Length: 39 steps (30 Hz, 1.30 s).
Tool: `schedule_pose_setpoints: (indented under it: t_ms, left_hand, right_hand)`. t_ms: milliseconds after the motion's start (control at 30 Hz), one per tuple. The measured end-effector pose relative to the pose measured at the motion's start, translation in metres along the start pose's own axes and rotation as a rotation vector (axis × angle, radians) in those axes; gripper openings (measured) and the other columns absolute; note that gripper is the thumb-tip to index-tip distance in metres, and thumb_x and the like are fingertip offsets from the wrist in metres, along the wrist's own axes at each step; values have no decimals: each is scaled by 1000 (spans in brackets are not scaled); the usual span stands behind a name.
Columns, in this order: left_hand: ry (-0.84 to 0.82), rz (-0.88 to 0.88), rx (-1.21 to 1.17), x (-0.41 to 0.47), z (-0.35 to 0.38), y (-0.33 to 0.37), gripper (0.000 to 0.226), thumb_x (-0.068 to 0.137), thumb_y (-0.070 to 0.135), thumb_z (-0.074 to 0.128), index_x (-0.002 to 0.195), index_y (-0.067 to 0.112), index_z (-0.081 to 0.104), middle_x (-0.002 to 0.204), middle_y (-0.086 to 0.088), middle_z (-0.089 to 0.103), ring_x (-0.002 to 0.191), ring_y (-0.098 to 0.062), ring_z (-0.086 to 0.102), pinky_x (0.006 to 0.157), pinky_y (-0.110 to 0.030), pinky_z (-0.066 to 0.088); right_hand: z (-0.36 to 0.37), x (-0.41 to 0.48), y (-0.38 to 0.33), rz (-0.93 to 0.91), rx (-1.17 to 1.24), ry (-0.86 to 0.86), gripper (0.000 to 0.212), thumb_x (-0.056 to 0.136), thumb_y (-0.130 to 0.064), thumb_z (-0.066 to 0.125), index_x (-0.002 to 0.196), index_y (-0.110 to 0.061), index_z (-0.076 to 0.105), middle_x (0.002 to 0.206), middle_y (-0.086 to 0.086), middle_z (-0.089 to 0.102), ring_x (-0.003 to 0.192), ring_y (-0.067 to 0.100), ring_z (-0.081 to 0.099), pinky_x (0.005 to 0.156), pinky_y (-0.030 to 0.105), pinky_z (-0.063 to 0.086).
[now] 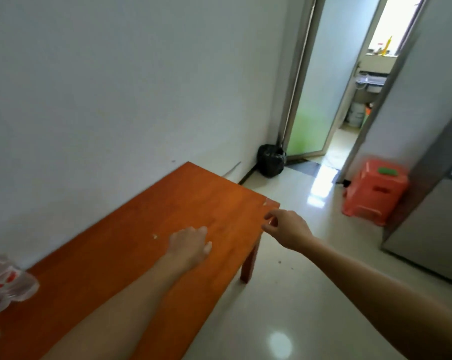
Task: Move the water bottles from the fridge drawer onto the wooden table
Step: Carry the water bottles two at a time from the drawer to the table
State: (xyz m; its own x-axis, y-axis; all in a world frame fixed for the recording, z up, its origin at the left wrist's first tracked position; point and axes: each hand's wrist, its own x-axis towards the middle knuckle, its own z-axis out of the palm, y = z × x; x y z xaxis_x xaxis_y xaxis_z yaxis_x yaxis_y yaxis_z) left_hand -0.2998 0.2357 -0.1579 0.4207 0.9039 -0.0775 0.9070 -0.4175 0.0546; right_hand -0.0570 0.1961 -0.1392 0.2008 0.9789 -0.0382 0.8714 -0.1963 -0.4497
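The wooden table (147, 219) runs from the lower left toward the middle, along a white wall. Water bottles (7, 281) with red labels lie blurred on its near left end, partly cut off by the frame edge. My left hand (191, 245) hovers over the table top with loosely curled fingers and holds nothing. My right hand (287, 229) hangs past the table's far right corner, fingers loosely curled, empty. The grey fridge (432, 229) stands at the right edge; its drawer is not visible.
An orange plastic stool (375, 190) stands on the shiny floor beside the fridge. A black rubbish bag (271, 161) sits in the corner by an open doorway (349, 100). Pale tiled floor (297, 294) lies between table and fridge.
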Motion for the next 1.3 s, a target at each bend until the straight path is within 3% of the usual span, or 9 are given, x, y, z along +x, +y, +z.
schedule_pose_setpoints:
  t_ms: [67, 167, 333, 500, 633, 833, 1067, 1300]
  left_hand:
    - [-2, 83, -2, 20, -3, 42, 29, 94, 43, 43, 105, 19, 54, 101, -6, 64, 93, -26, 63, 74, -35, 44]
    - [-47, 194, -30, 55, -2, 94, 21, 94, 42, 46, 96, 23, 53, 84, 3, 60, 74, -14, 61, 71, -30, 53]
    - [-85, 355, -6, 135, 4, 179, 18, 92, 43, 48, 89, 26, 52, 80, 5, 59, 68, -11, 57, 62, -27, 48]
    - [-85, 550, 15, 213, -1, 287, 29, 93, 45, 45, 105, 21, 54, 94, -1, 61, 78, -17, 55, 66, -30, 44]
    - [-113, 715, 61, 245, -5, 381, 32, 93, 44, 44, 110, 19, 54, 102, -4, 63, 88, -22, 58, 72, -32, 43]
    - [-178, 926, 88, 276, 14, 513, 32, 93, 43, 43, 111, 19, 54, 105, -5, 62, 93, -25, 59, 76, -34, 46]
    - [-188, 1040, 80, 328, 25, 668, 30, 93, 42, 45, 108, 18, 53, 105, -7, 61, 92, -24, 57, 73, -32, 42]
    - [-134, 1045, -19, 387, 11, 814, 25, 88, 43, 47, 94, 20, 56, 97, -3, 65, 86, -23, 62, 78, -38, 53]
  right_hand:
    - [-27, -9, 41, 69, 18, 58, 25, 92, -38, 60, 110, -22, 64, 89, -6, 64, 72, 8, 56, 58, 19, 39]
    - [-51, -16, 98, 163, 32, 113, 28, 90, -38, 60, 113, -22, 63, 87, -7, 64, 74, 12, 56, 55, 20, 34]
    - [-79, -7, 193, 322, 52, 133, 32, 85, -44, 61, 111, -27, 65, 80, -14, 62, 78, 11, 60, 70, 30, 49]
    - [-134, -9, 286, 521, 59, 211, 33, 85, -44, 62, 113, -27, 64, 88, -10, 65, 80, 11, 60, 67, 28, 45]
    - [-169, -35, 353, 707, 80, 303, 32, 85, -45, 63, 112, -28, 63, 88, -12, 64, 79, 7, 60, 74, 33, 54]
    - [-192, -80, 448, 927, 156, 389, 30, 87, -39, 64, 111, -22, 63, 88, -7, 60, 80, 10, 58, 74, 29, 50]
    - [-238, -78, 585, 1025, 209, 438, 31, 86, -40, 63, 111, -22, 62, 93, -4, 62, 83, 14, 59, 70, 28, 46]
    - [-322, -50, 723, 1010, 257, 513, 30, 85, -37, 67, 109, -20, 65, 89, -5, 61, 83, 14, 58, 71, 27, 44]
